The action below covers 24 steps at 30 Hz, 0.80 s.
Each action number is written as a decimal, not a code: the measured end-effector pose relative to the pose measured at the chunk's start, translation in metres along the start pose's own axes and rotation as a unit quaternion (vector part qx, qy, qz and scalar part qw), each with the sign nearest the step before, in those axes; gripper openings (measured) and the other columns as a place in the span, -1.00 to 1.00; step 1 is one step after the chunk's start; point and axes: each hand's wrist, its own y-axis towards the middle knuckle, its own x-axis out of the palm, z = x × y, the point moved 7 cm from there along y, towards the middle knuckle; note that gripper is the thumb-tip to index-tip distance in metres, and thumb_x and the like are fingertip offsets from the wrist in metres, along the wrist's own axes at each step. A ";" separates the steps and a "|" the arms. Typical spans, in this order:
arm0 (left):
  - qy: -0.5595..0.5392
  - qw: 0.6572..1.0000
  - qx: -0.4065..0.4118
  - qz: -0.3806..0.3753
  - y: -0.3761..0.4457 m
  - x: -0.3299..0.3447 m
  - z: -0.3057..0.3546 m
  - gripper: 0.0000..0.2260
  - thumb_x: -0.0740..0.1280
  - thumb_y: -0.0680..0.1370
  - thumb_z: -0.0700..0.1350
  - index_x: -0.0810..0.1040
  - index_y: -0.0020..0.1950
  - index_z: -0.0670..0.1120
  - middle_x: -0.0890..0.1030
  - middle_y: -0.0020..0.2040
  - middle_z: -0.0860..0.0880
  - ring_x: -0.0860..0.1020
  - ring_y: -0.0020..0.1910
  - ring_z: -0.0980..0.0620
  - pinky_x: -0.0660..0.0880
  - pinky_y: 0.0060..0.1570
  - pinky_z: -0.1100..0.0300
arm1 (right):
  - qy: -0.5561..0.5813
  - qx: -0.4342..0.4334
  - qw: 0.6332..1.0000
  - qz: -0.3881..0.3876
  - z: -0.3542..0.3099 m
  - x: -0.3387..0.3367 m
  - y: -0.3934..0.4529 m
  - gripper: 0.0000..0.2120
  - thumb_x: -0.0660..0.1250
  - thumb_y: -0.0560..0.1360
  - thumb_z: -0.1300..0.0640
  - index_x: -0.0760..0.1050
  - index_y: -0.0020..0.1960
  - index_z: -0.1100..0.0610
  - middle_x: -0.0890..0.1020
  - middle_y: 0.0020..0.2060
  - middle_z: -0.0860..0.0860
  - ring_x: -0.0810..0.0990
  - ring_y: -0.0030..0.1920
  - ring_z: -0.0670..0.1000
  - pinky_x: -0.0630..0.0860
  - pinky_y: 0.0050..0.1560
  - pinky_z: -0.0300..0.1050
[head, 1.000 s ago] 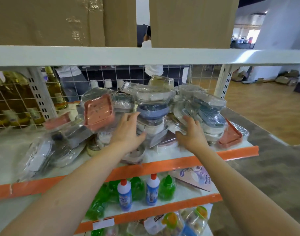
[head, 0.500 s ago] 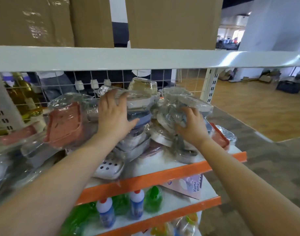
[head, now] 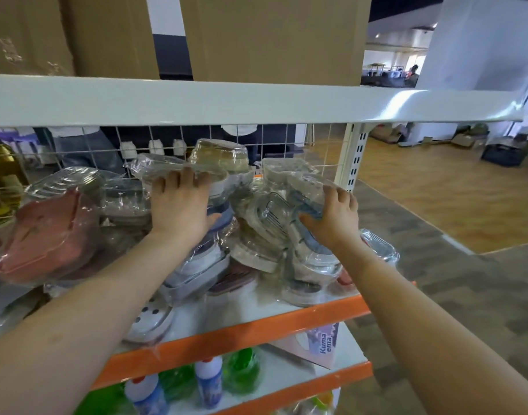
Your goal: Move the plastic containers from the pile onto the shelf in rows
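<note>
The left hand [head: 182,211] lies flat, fingers straight, steadying the wrapped containers [head: 196,259] stacked beneath its fingertips; the right hand [head: 336,215] curls its fingers around a blue-lidded container [head: 309,205], seemingly to lift it from the pile on the shelf [head: 256,327].

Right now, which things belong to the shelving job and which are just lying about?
Job:
- pile of wrapped plastic containers
- shelf
- left hand
- right hand

Lying about:
- cardboard boxes
- green bottles
- white bottles

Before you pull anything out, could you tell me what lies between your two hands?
In the head view, wrapped containers of the pile fill the stretch between the left hand and right hand.
</note>
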 end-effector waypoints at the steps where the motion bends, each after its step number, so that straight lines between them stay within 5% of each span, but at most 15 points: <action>1: 0.012 1.000 0.003 0.012 0.002 0.002 0.000 -0.38 0.63 0.17 0.04 0.55 0.08 -0.28 0.56 -0.05 -0.31 0.56 -0.09 -0.30 0.47 -0.04 -0.13 | 0.004 0.002 1.000 0.002 0.002 0.001 0.003 -0.31 0.35 0.47 -0.12 0.20 0.44 0.20 0.24 0.42 0.21 0.10 0.46 0.21 0.00 0.48 0.04; 6: 0.050 0.998 0.011 0.036 0.005 0.006 0.002 -0.36 0.67 0.02 -0.01 0.57 -0.06 -0.30 0.55 -0.19 -0.31 0.57 -0.25 -0.28 0.52 -0.20 -0.10 | 0.074 0.044 0.996 -0.005 0.012 0.006 0.018 -0.45 0.41 0.42 -0.15 0.32 0.25 0.11 0.30 0.33 0.21 0.15 0.39 0.23 0.12 0.40 0.06; 16: 0.038 0.995 0.043 0.086 0.004 0.006 -0.001 -0.46 0.65 0.09 -0.04 0.59 -0.07 -0.27 0.55 -0.20 -0.29 0.57 -0.27 -0.27 0.52 -0.26 -0.07 | 0.047 0.062 0.996 0.036 0.010 0.008 0.028 -0.25 0.29 0.43 -0.28 0.24 0.32 0.29 0.38 0.28 0.23 0.35 0.27 0.25 0.26 0.29 0.10; 24: 0.009 0.990 0.064 0.129 -0.001 0.000 0.001 -0.45 0.66 0.10 -0.07 0.61 -0.01 -0.23 0.57 -0.17 -0.27 0.57 -0.24 -0.28 0.53 -0.22 -0.10 | 0.141 0.051 0.987 0.065 0.010 0.009 0.029 -0.47 0.35 0.45 -0.16 0.38 0.13 0.27 0.36 0.21 0.21 0.32 0.21 0.22 0.24 0.30 0.08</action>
